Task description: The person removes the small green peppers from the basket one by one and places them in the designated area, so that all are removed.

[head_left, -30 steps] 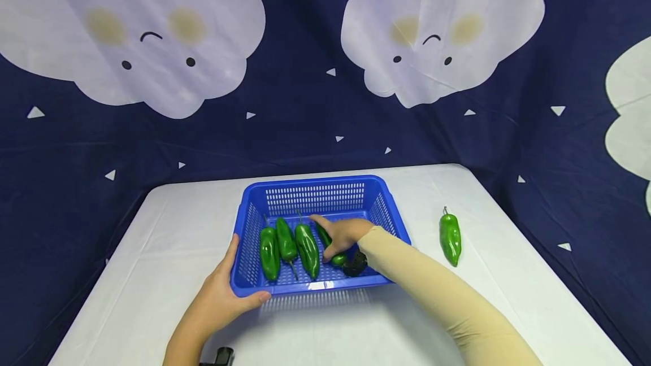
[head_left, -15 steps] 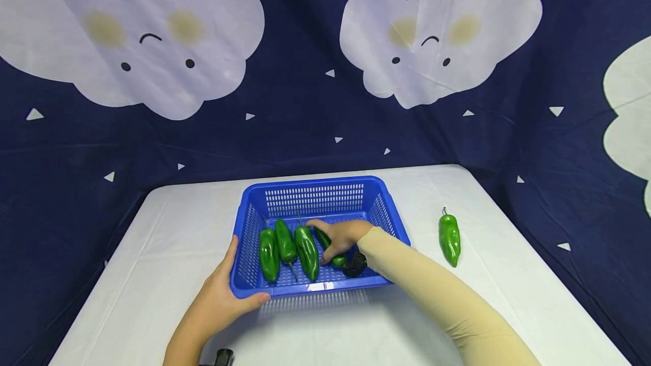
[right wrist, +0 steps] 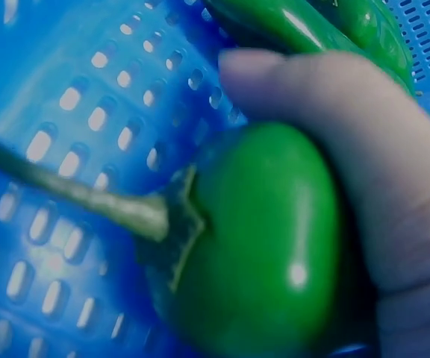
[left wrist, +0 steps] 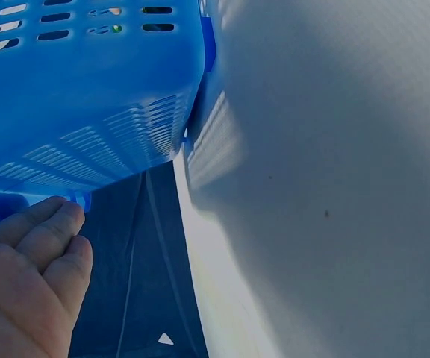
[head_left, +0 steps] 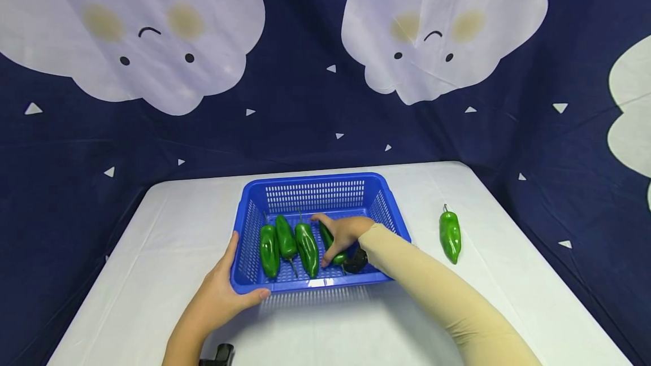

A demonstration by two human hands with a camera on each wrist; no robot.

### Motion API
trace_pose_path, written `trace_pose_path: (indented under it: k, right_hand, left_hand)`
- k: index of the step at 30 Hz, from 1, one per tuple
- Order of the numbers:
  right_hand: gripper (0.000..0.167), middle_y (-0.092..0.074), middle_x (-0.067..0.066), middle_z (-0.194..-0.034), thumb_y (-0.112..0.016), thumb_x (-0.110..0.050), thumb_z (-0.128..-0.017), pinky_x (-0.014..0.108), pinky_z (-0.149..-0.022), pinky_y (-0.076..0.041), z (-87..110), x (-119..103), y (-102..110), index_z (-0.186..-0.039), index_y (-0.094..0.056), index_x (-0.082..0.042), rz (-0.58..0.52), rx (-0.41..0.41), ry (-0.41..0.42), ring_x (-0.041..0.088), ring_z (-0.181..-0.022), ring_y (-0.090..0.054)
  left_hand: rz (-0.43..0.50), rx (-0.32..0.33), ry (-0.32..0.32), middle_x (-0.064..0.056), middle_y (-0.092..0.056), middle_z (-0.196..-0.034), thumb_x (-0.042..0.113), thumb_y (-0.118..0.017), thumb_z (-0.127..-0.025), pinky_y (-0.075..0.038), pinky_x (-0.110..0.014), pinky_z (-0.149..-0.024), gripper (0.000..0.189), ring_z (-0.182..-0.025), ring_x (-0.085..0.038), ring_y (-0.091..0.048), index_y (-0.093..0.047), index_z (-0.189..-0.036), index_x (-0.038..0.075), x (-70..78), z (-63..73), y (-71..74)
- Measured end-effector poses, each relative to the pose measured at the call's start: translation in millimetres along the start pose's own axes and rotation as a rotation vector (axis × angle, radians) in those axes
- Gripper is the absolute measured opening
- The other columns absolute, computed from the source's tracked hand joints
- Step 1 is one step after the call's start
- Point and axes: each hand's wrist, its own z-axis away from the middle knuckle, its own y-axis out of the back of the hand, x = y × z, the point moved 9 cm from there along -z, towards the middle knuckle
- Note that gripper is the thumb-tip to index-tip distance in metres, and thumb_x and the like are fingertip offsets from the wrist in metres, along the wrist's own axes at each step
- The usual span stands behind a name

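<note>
Brightly glossy, one plump green pepper (right wrist: 263,246) with a curved stem (right wrist: 80,194).

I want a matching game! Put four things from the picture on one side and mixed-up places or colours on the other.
1. left hand
2. right hand
3. basket
4. lone pepper

A. blue, with slotted sides
B. on the white tabletop, right of the basket
C. inside the basket, by its rightmost pepper
D. at the basket's left side

Pairs: 1-D; 2-C; 3-A; 4-B
</note>
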Motion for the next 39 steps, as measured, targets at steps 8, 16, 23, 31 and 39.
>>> trace_pose_path:
  k: [8,16,23,31,39]
  right_hand:
    - [0.125,-0.049,0.013,-0.151,-0.083,-0.07,-0.061,0.053,-0.106,-0.045,4.8,0.3,-0.6,-0.157,-0.008,-0.041,0.009,-0.006,-0.05,0.034,-0.131,-0.054]
    - [0.117,-0.043,0.01,-0.156,-0.083,-0.062,-0.067,0.051,-0.111,-0.042,6.6,-2.0,-1.8,-0.157,-0.01,-0.046,0.028,-0.021,-0.034,0.034,-0.141,-0.044]
    - [0.117,-0.044,0.013,-0.154,-0.084,-0.058,-0.069,0.05,-0.112,-0.04,4.8,-0.9,-1.8,-0.157,-0.008,-0.044,-0.027,-0.025,-0.02,0.034,-0.14,-0.044]
    - [0.126,-0.039,0.015,-0.158,-0.085,-0.054,-0.069,0.052,-0.115,-0.036,1.3,5.5,2.5,-0.159,0.0,-0.039,-0.111,0.013,-0.044,0.035,-0.138,-0.046]
    - [0.131,-0.028,0.013,-0.163,-0.084,-0.055,-0.07,0.05,-0.119,-0.032,-0.8,9.3,4.8,-0.159,0.009,-0.035,-0.136,0.026,-0.054,0.035,-0.143,-0.041]
  left_hand:
    - [-0.003,-0.001,0.0,-0.024,-0.025,-0.162,0.057,-0.084,-0.069,-0.035,-0.067,-0.109,0.133,-0.14,-0.048,-0.038,0.005,-0.161,0.019,0.1,0.1,0.3]
    - [-0.011,0.001,-0.003,-0.024,-0.026,-0.161,0.057,-0.084,-0.069,-0.035,-0.067,-0.109,0.133,-0.14,-0.049,-0.039,0.005,-0.161,0.02,-1.0,-0.2,-0.3]
    - [-0.011,0.002,-0.008,-0.024,-0.024,-0.162,0.056,-0.084,-0.069,-0.034,-0.067,-0.109,0.133,-0.14,-0.049,-0.038,0.005,-0.161,0.02,-1.3,-1.1,0.2]
    - [-0.022,-0.001,-0.001,-0.025,-0.025,-0.161,0.057,-0.084,-0.069,-0.035,-0.067,-0.109,0.133,-0.14,-0.05,-0.038,0.006,-0.161,0.02,-1.4,-1.0,0.5]
    - [-0.02,0.008,-0.016,-0.025,-0.025,-0.161,0.055,-0.085,-0.069,-0.035,-0.067,-0.109,0.133,-0.14,-0.049,-0.038,0.005,-0.161,0.019,0.3,-0.8,1.1]
